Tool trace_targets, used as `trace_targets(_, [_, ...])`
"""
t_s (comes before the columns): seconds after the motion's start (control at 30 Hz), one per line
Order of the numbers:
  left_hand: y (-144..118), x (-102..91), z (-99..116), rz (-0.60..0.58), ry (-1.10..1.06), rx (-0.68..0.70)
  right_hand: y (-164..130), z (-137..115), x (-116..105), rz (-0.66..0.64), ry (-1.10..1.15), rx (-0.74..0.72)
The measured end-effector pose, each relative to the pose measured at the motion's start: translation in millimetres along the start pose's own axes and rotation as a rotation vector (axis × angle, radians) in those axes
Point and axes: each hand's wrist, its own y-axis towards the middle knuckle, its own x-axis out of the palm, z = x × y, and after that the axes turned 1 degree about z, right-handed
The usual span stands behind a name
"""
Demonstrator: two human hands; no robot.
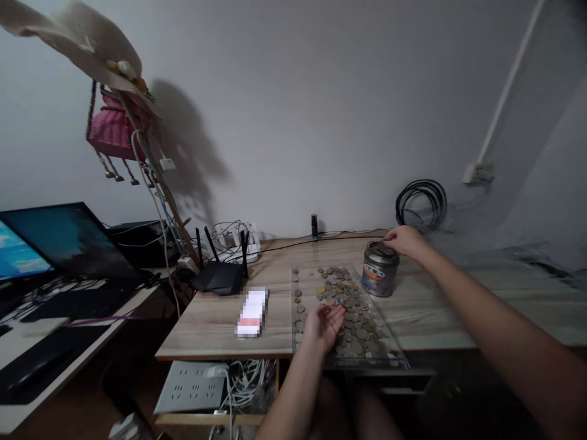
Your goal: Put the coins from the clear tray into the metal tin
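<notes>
Many coins (355, 333) lie spread on a clear plastic sheet or shallow tray (308, 282) at the desk's front. Over the coins, my left hand (325, 325) is turned palm up, its fingers loosely curled and apart; I make out nothing held in it. Right of the coins stands an upright metal tin (380, 274) with a printed label and a grey lid (380, 249). At the lid's right edge, the fingers of my right hand (406, 239) are pinched together. Whatever lies between those fingertips is too small to make out.
On the wooden desk (197, 333) are a phone (252, 313), a black router (222, 276) and a small dark bottle (314, 227). Coiled black cable (422, 201) rests against the wall. A laptop (77, 244) stands at left; a power strip (192, 388) lies below the desktop.
</notes>
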Motion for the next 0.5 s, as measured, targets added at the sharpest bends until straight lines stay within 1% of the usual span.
trace_targets(0.1, [1, -0.7, 0, -0.008, 0.017, -0.004, 2, 5, 10, 0.012, -0.051, -0.005])
trace_targets(0.27, [3, -1.7, -1, -0.015, 0.048, -0.005, 6, 0, 23, -0.008, -0.116, -0.006])
trace_targets(0.37, [1, -0.4, -1, 0.004, 0.049, 0.001, 9, -2, 27, -0.023, -0.127, 0.010])
trace_targets(0.5, [-2, 2.0, 0, 0.020, 0.049, 0.007, 12, -3, 26, -0.066, -0.139, 0.023])
